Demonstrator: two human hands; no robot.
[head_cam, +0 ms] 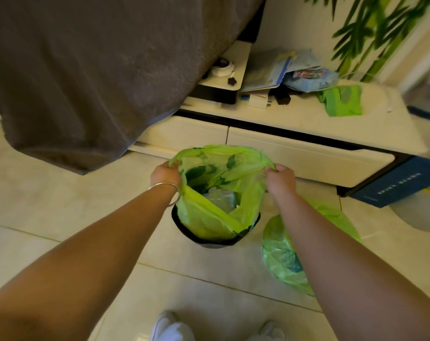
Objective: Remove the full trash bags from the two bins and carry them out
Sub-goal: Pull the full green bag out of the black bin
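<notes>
Both hands were closed on the rim of a green trash bag that sat in a dark round bin on the tiled floor. The left hand, a thin bangle at its wrist, pinched the bag's edge on the left side, and the right hand pinched the opposite edge, so the mouth was stretched wide open above the bin. Inside, pale crumpled waste showed (what it was could not be made out). A second green bag, filled, lay on the floor just to the right of the bin, partly behind the right forearm. Beyond the bin stood a low white cabinet with papers and a green cloth on top, and a grey blanket hung at the upper left.
</notes>
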